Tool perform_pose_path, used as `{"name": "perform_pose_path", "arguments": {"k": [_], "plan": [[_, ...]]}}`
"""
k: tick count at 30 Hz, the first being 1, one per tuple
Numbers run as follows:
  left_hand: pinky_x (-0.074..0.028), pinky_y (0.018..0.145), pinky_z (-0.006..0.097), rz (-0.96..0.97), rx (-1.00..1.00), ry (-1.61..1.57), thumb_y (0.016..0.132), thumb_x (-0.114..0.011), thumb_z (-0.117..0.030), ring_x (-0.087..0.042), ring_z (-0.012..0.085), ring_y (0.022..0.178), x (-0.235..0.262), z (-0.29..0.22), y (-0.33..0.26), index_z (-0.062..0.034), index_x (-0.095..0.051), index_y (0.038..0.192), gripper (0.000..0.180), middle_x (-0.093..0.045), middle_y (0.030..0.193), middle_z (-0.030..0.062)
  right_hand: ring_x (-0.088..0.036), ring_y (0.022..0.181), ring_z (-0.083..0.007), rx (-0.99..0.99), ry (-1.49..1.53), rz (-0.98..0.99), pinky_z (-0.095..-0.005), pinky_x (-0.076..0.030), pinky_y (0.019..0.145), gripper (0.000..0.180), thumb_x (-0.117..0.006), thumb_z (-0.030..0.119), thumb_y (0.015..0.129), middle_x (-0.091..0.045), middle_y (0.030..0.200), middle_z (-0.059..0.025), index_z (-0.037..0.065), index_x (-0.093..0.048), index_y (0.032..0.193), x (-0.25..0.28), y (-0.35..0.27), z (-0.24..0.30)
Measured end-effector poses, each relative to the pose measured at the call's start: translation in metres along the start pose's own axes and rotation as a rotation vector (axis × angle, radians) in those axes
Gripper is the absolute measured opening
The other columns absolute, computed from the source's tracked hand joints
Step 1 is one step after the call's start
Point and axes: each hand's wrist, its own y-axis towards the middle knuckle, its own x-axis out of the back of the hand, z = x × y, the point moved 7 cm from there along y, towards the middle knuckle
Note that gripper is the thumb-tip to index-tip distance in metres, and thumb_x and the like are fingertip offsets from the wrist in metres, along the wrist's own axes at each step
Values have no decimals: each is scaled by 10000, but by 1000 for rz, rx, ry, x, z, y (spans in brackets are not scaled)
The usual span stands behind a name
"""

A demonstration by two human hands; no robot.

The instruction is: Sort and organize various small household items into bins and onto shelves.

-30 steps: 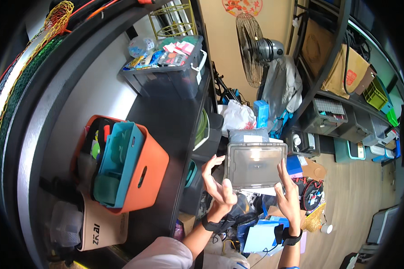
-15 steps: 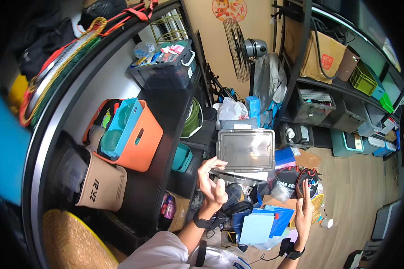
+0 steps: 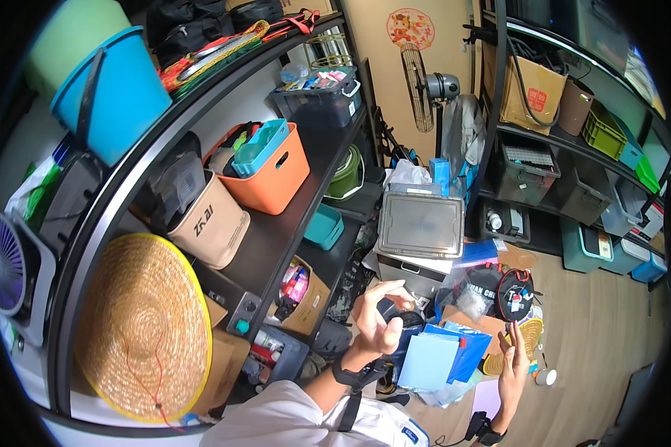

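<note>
- The left hand (image 3: 376,322) is raised with its fingers spread and loosely curled, gripping nothing; thumb and forefinger nearly meet, and I cannot tell whether a small thing sits between them.
- The right hand (image 3: 513,365) is open too, palm turned inward, empty.
- The grey plastic box (image 3: 420,225) with its clear lid sits just above and beyond the left hand, on top of a metal case (image 3: 411,270), apart from both hands.
- Judging by this, the box is set down and the hands are clear of it.
- Below and between the 2 hands lie blue folders (image 3: 441,356); by the right hand, a round black pouch (image 3: 514,294).
- Any further reach needs care over the crowded floor.
</note>
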Motion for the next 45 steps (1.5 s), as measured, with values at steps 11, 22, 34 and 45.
{"name": "perform_pose_path", "arguments": {"k": [11, 22, 34, 45], "plan": [[-556, 614, 272, 144, 144, 143, 986, -499, -525, -680, 172, 704, 27, -47, -31, 65, -594, 1221, 642, -695, 887, 125, -624, 1305, -288, -20, 5, -142, -378, -477, 1081, 482, -515, 195, 1101, -574, 1494, -202, 9, -466, 1543, 35, -77, 31], [-528, 690, 247, 548, 482, 107, 985, -587, -247, -672, 131, 826, 26, -2, -53, 18, -615, 1244, 371, -715, 954, 94, -673, 1229, -321, -173, -17, -600, -395, -533, 1037, 477, -495, 286, 1120, -588, 1443, -232, -10, -493, 1494, 79, -178, 19], [-538, 677, 262, 776, 523, -55, 991, -591, -242, -678, 132, 825, -20, 18, -92, 24, -645, 1216, 352, -726, 931, 90, -685, 1208, -326, -381, -146, -978, -409, -534, 1046, 529, -433, 358, 1138, -592, 1415, -268, -10, -440, 1519, 91, -348, 43], [-500, 644, 256, 802, 343, -163, 1036, -537, -207, -633, 126, 695, -136, -78, -170, 51, -658, 1124, 298, -690, 818, 92, -685, 1197, -320, -434, -25, -1320, -408, -545, 1043, 549, -428, 388, 1136, -601, 1397, -259, -24, -448, 1500, 172, -522, 2]]}}
